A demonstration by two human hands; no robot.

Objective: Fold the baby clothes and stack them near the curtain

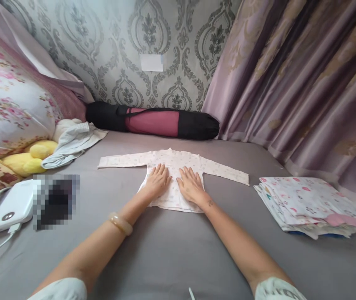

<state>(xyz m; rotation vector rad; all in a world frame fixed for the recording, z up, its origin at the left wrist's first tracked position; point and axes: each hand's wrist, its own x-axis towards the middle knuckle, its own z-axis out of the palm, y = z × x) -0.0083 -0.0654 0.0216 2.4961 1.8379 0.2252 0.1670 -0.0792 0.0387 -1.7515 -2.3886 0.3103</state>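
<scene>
A small long-sleeved shirt point(174, 160), pale with a faint print, lies spread on the grey bed sheet point(178, 254). Its sleeves stretch out to both sides and the collar points away from me. My left hand point(158, 180) rests flat on the left half of the shirt's body, fingers extended. On the right half lies my right hand point(191, 185), also flat, with its fingers slightly spread. Neither hand grips the cloth. Parts of the shirt's body are hidden under the hands and wrists.
Folded printed cloths point(312, 200) are stacked at the right. A black and red long bag point(153, 122) lies along the wall. At the left are a white power bank point(12, 208) with a cable, a yellow plush toy point(29, 160), a crumpled light cloth point(74, 143) and a floral pillow point(12, 96).
</scene>
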